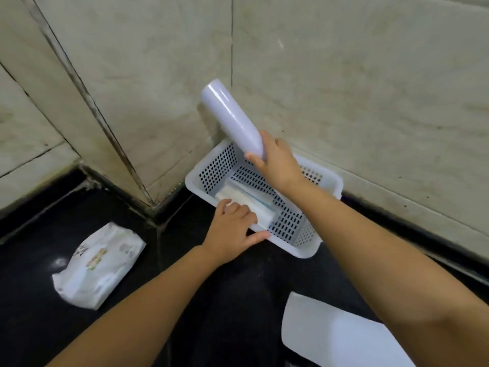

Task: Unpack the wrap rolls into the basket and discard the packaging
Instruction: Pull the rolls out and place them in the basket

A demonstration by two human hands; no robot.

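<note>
a: where's the wrap roll (230,116)?

b: in the right hand (277,161), which is clenched around the roll's lower end. the roll is a smooth pale cylinder, tilted, its free end pointing toward 11 o'clock, up against the wall tiles. it's held above the far part of the basket (328,181), not touching it.

a: and the basket?

b: white, perforated, sitting on the black tabletop (238,300) in the corner, just beside the wall. its long side runs from about 10 o'clock to 4 o'clock. inside lie white packs (246,198) with a blue edge, along the near-left wall.

a: what's the left hand (235,229) doing?

b: it's at the basket's near rim, at 7 o'clock from the right hand. the fingers curl over the rim onto the packs and the thumb lies along the outside of the rim. whether it's gripping the rim or only resting there, i can't tell.

a: anything else on the tabletop?

b: a white printed plastic package (98,266) lying well apart from the basket, toward 8 o'clock. and a flat white sheet (330,337), toward 5 o'clock, partly under the right forearm and cut off by the frame edge. what it is, i can't make out.
</note>
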